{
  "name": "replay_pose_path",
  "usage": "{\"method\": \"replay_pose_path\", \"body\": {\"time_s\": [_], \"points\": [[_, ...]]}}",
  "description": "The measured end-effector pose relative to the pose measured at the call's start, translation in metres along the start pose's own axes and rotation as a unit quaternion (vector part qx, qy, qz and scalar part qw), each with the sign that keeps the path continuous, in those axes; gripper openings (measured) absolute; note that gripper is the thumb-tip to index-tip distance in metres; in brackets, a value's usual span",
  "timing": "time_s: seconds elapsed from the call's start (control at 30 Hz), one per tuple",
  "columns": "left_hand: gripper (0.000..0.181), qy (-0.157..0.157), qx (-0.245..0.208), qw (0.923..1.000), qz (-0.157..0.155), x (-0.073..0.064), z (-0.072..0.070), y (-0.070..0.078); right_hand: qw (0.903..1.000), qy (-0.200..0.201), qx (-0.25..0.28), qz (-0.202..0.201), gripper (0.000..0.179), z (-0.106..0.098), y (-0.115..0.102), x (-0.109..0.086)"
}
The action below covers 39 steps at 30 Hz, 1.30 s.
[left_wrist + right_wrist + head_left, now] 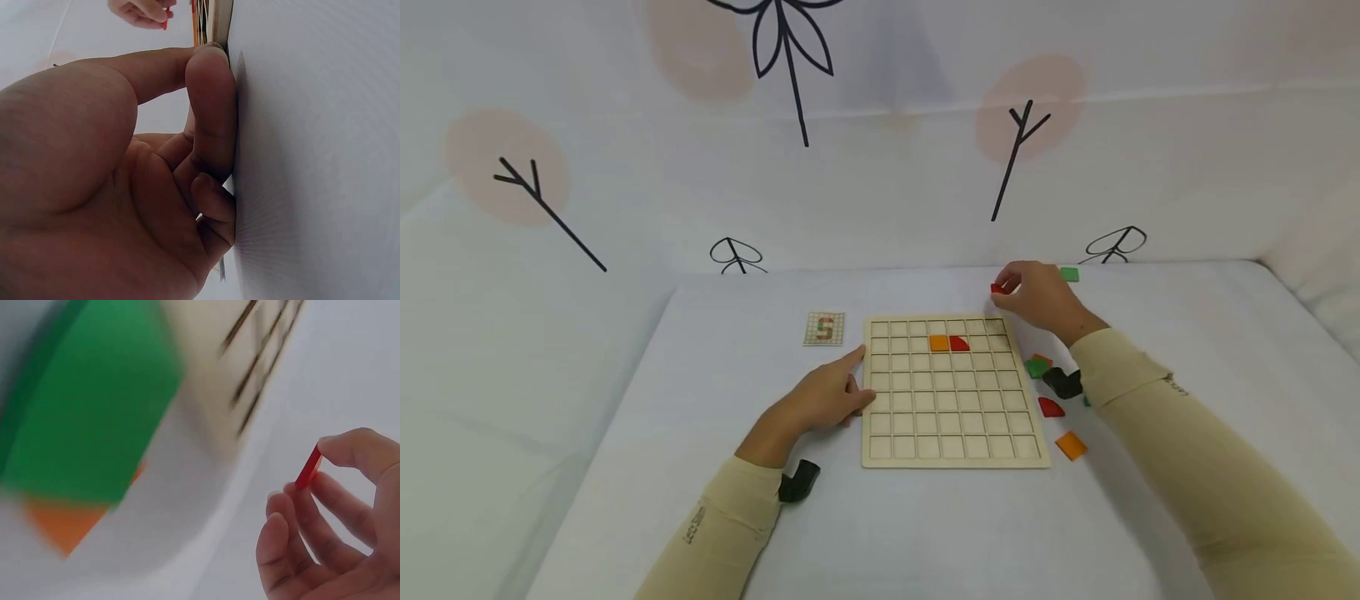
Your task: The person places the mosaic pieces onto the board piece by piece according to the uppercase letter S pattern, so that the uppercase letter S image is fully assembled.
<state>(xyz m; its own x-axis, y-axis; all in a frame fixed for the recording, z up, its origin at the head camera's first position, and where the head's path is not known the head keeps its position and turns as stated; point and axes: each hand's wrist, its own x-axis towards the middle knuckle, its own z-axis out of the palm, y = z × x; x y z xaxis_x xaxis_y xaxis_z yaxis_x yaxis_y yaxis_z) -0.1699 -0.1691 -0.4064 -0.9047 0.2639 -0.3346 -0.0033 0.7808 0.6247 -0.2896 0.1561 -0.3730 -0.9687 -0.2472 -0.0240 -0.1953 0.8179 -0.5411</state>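
Note:
The wooden grid board (955,461) lies flat, with an orange square tile (939,343) and a red quarter-round tile (959,343) side by side in its second row from the back. Against the board's left edge rests my left hand (823,395), index finger stretched along it and thumb tip on the rim; the other fingers are bent against the tabletop in the left wrist view. Beyond the board's back right corner, my right hand (1037,293) pinches a small red tile (307,466) between thumb and fingertips, held up on edge.
A small pattern card (824,329) with an S on a grid lies left of the board. Along the right side lie a green tile (1037,367) overlapping an orange one, a red quarter-round piece (1051,407) and an orange square (1071,445). Another green tile (1070,273) sits farther back.

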Motion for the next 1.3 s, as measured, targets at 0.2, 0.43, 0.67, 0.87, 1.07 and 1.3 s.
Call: {"method": "replay_pose_path", "body": {"time_s": [0.2,0.43,0.67,0.87,1.07,1.3], "points": [[0.081,-0.002,-0.002,1.0,0.004,-0.001,0.0,-0.001,0.9981,0.016,0.031,-0.051,0.022,0.007,-0.022,-0.008],[0.082,-0.003,-0.005,1.0,0.003,0.0,0.0,-0.002,0.9956,0.016,0.053,-0.075,0.021,0.014,-0.042,-0.017],[0.081,-0.001,0.0,0.9999,0.012,0.0,0.0,-0.002,0.9912,0.025,0.061,-0.115,0.021,0.022,-0.064,-0.024],[0.082,-0.002,-0.007,1.0,0.006,-0.001,0.0,-0.002,0.9868,0.031,0.079,-0.138,0.022,0.032,-0.079,-0.027],[0.081,-0.003,-0.008,0.9999,0.01,-0.001,0.001,-0.002,0.9834,0.038,0.107,-0.141,0.022,0.043,-0.089,-0.029],[0.081,-0.002,-0.002,1.0,0.002,-0.003,-0.001,0.0,0.9837,0.008,0.105,-0.146,0.023,0.054,-0.092,-0.032]]}}
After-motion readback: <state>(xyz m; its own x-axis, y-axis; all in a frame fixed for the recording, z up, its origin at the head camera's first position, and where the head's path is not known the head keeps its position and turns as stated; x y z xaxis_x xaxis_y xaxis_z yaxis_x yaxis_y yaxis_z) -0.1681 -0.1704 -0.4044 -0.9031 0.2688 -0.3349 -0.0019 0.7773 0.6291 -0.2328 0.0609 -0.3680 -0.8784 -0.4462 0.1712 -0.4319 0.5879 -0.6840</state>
